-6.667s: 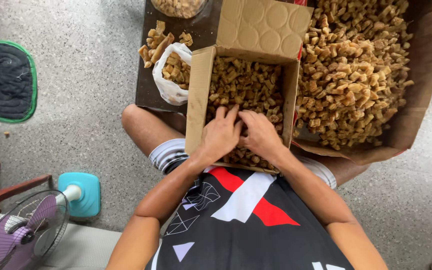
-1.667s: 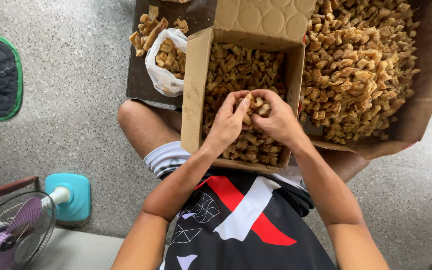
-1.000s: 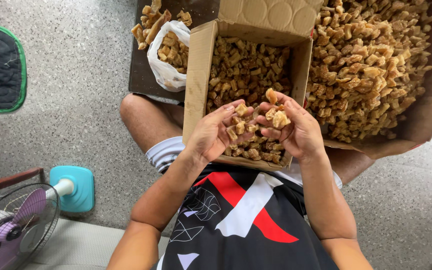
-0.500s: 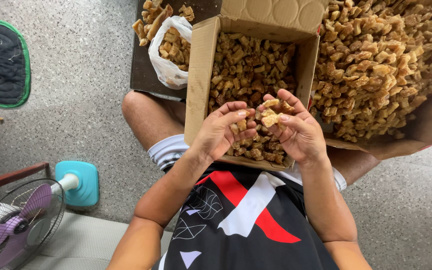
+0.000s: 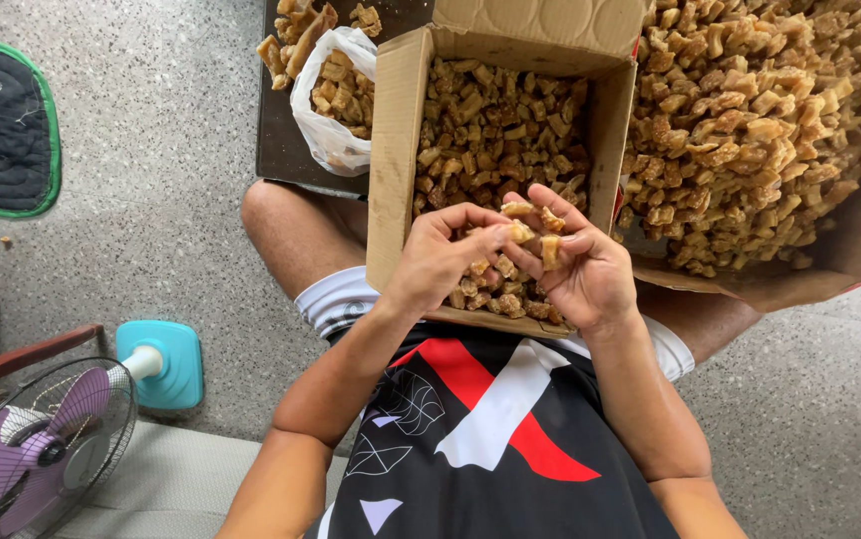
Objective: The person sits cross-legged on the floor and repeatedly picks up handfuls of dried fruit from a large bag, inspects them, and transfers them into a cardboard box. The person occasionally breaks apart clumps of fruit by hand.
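A seated person holds both hands over an open cardboard box (image 5: 396,170) resting on the lap, the box filled most of the way with small golden-brown fried pieces (image 5: 495,130). The right hand (image 5: 580,269) is cupped palm up, its fingers spread loosely apart, with a few of the pieces (image 5: 540,232) lying on the fingers. The left hand (image 5: 440,255) is just beside it, its fingers bent together and pinching at one of those pieces by the right hand's fingertips. To the right of the box, touching its wall, a wide brown paper-lined container (image 5: 850,250) carries a large heap of the same pieces (image 5: 750,120). To the far left of the box, a white plastic bag (image 5: 326,140) sits open on a dark tray (image 5: 281,160) and holds more pieces, with several longer strips (image 5: 296,35) lying beyond it. On the speckled floor at far left lies a dark mat with a green border (image 5: 1,130). Near left, an electric fan with purple blades (image 5: 36,449) stands on a turquoise base (image 5: 166,359), beside the wooden arm of a chair (image 5: 11,354).
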